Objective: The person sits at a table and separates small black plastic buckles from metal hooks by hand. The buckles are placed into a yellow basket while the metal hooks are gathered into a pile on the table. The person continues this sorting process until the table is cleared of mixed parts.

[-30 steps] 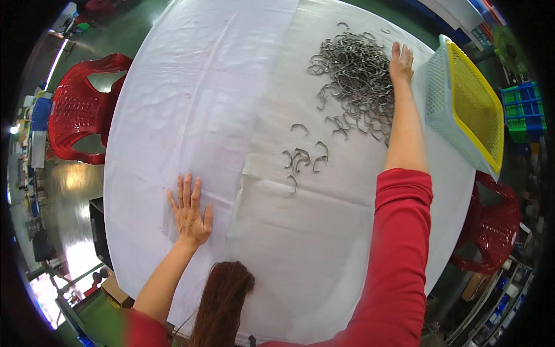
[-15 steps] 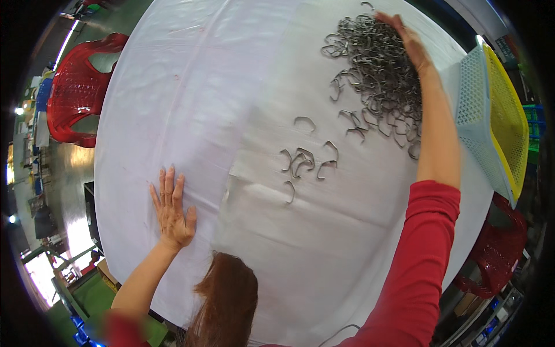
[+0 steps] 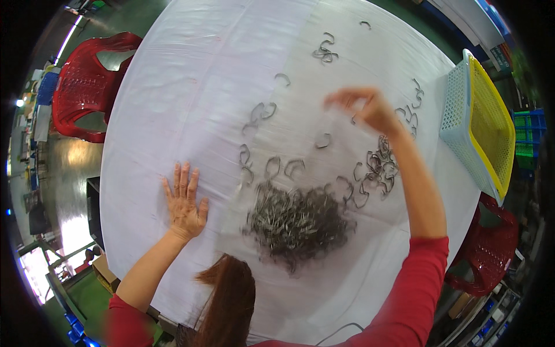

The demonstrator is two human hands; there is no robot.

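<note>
Flat on the white-covered table, my left hand (image 3: 186,214) rests with its fingers spread, left of the metal pieces. A dense heap of bent metal clips (image 3: 298,225), grey and hook-shaped, lies in front of me right of that hand; part of it is blurred. Above the table beyond the heap, my right hand (image 3: 370,110) is in the air, its fingers bent and blurred. A gap shows between its thumb and fingers, and I see nothing held there. Loose clips lie scattered around it, with a small cluster (image 3: 381,165) near my right forearm.
A light blue and yellow plastic basket (image 3: 462,110) stands at the right edge of the round table (image 3: 156,115). Red plastic chairs are at the left (image 3: 87,87) and lower right (image 3: 491,248). Long brown hair (image 3: 231,289) hangs into the view at the bottom.
The clip heap has moved from the far right toward me, to the middle. Some clips are now strewn across the table. My right hand has come off the heap and moved left; my left hand stays flat.
</note>
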